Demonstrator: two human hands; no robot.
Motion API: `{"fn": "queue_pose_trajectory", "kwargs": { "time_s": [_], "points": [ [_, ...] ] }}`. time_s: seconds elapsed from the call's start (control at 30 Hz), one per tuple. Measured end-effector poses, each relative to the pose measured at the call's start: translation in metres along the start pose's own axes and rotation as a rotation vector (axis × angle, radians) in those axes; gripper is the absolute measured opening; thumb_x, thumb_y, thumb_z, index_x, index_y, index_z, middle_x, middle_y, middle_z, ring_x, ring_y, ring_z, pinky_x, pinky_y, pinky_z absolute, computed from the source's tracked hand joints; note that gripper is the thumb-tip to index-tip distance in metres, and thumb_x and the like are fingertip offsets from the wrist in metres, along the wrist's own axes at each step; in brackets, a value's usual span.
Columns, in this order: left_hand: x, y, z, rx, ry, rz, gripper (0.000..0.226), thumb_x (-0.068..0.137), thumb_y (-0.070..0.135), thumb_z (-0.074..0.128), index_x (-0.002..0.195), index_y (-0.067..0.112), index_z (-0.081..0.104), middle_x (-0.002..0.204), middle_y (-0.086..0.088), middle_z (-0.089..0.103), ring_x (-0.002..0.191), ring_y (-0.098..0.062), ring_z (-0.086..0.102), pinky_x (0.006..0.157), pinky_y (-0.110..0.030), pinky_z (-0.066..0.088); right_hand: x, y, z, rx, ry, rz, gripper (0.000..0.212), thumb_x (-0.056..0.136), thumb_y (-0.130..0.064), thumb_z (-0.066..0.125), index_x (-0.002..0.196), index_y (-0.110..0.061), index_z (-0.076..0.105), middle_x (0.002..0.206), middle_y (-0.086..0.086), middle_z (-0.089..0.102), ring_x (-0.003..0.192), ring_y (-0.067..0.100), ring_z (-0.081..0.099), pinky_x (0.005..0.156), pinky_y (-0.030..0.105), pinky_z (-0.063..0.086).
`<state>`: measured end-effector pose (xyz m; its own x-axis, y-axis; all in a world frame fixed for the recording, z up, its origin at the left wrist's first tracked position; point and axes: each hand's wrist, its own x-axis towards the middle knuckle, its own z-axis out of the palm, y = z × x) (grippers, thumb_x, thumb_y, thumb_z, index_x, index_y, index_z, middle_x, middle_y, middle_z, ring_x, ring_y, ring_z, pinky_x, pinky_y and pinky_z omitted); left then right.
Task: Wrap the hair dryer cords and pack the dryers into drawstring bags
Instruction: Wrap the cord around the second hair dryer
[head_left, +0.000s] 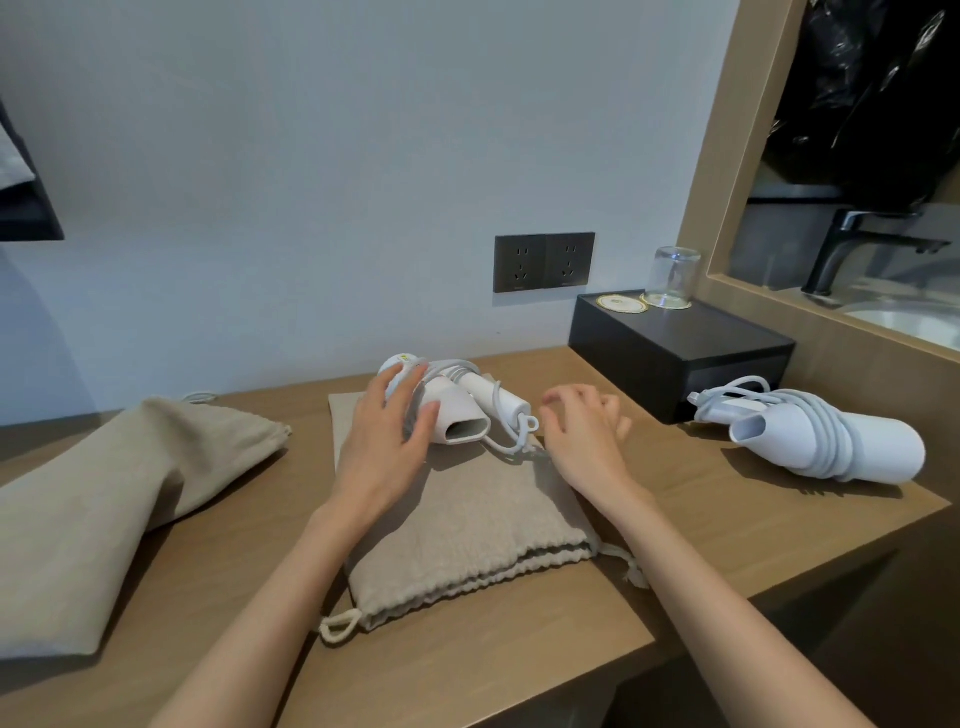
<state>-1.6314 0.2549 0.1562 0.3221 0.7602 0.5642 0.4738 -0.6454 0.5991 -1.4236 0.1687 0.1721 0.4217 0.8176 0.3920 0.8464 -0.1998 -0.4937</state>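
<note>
A white hair dryer (464, 410) lies on the far end of a beige drawstring bag (467, 525) at the middle of the wooden counter, nozzle toward me, its cord looped round the handle. My left hand (387, 431) lies over the dryer's body with fingers spread and nearly straight. My right hand (584, 431) hovers just right of the dryer's plug, fingers loosely curled, holding nothing. A second white hair dryer (831, 441) with its cord wound round it lies at the right. Another beige drawstring bag (130, 499) lies flat at the left.
A black box (680, 353) stands at the back right with an upturned glass (672, 278) and a coaster on top. Two wall sockets (544, 261) sit behind the dryer. A mirror frame and sink with a black faucet (852, 244) are at far right. The counter's front edge drops off near me.
</note>
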Motion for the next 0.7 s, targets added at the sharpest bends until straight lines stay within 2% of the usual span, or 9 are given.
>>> {"fn": "queue_pose_trajectory", "kwargs": {
  "time_s": [0.1,0.2,0.27,0.37,0.5,0.6,0.63,0.7],
  "points": [
    [-0.004,-0.005,0.002,-0.003,-0.117,-0.176,0.052,0.099,0.05,0.035,0.147,0.05,0.014,0.159,-0.001,0.011,0.146,-0.02,0.016,0.111,-0.042,0.028,0.01,-0.032,0.007,0.143,-0.088,-0.064,0.036,0.1,-0.036,0.042,0.133,-0.024,0.047,0.139,0.001,0.047,0.127,0.024,0.035,0.102,0.041,0.028],
    [-0.009,-0.013,0.008,0.058,-0.251,-0.16,0.055,0.101,0.048,0.022,0.15,0.047,-0.004,0.162,-0.007,0.002,0.149,-0.025,0.007,0.113,-0.039,0.022,0.023,-0.047,0.022,0.274,-0.2,-0.028,0.044,0.098,-0.043,0.043,0.137,-0.024,0.039,0.138,0.008,0.047,0.126,0.03,0.042,0.102,0.044,0.038],
    [-0.009,-0.018,0.012,0.044,-0.28,-0.106,0.057,0.102,0.046,0.018,0.151,0.041,-0.01,0.163,0.0,0.0,0.15,-0.02,0.005,0.112,-0.032,0.019,0.029,-0.046,0.031,0.251,-0.243,0.001,0.046,0.098,-0.046,0.042,0.139,-0.024,0.037,0.135,0.01,0.051,0.122,0.03,0.049,0.097,0.043,0.043],
    [-0.009,-0.021,0.014,0.031,-0.294,-0.112,0.057,0.102,0.046,0.018,0.151,0.04,-0.012,0.163,0.005,-0.005,0.149,-0.019,0.005,0.11,-0.031,0.022,0.036,-0.038,0.035,0.228,-0.228,0.029,0.041,0.099,-0.045,0.042,0.135,-0.024,0.044,0.128,0.006,0.059,0.113,0.026,0.056,0.088,0.038,0.046],
    [-0.008,-0.014,0.016,-0.046,-0.307,-0.095,0.058,0.104,0.041,0.021,0.15,0.041,-0.014,0.162,0.008,-0.008,0.149,-0.01,-0.005,0.1,-0.023,0.023,0.039,-0.025,0.042,0.245,-0.208,-0.001,0.04,0.099,-0.04,0.047,0.136,-0.026,0.05,0.128,0.003,0.062,0.115,0.025,0.057,0.089,0.037,0.048],
    [-0.008,-0.01,0.013,-0.027,-0.33,-0.055,0.058,0.104,0.042,0.023,0.147,0.046,-0.016,0.162,0.01,-0.008,0.148,-0.01,0.001,0.101,-0.026,0.03,0.033,-0.021,0.045,0.249,-0.071,-0.062,0.039,0.099,-0.039,0.049,0.136,-0.026,0.052,0.122,0.001,0.065,0.109,0.022,0.06,0.088,0.041,0.052],
    [-0.009,-0.009,0.012,-0.006,-0.342,-0.034,0.062,0.103,0.041,0.027,0.146,0.046,-0.017,0.162,0.009,-0.005,0.147,-0.011,0.01,0.102,-0.028,0.033,0.032,-0.019,0.045,0.238,-0.017,-0.09,0.039,0.099,-0.038,0.05,0.136,-0.025,0.051,0.121,0.001,0.066,0.107,0.02,0.061,0.087,0.041,0.053],
    [-0.011,-0.005,0.013,0.072,-0.372,0.005,0.071,0.102,0.039,0.037,0.148,0.044,-0.017,0.162,-0.001,0.013,0.137,-0.022,0.034,0.103,-0.039,0.039,0.034,-0.013,0.041,0.184,0.054,-0.126,0.041,0.1,-0.038,0.049,0.139,-0.027,0.048,0.121,0.002,0.065,0.107,0.019,0.06,0.086,0.036,0.051]
  ]
}}
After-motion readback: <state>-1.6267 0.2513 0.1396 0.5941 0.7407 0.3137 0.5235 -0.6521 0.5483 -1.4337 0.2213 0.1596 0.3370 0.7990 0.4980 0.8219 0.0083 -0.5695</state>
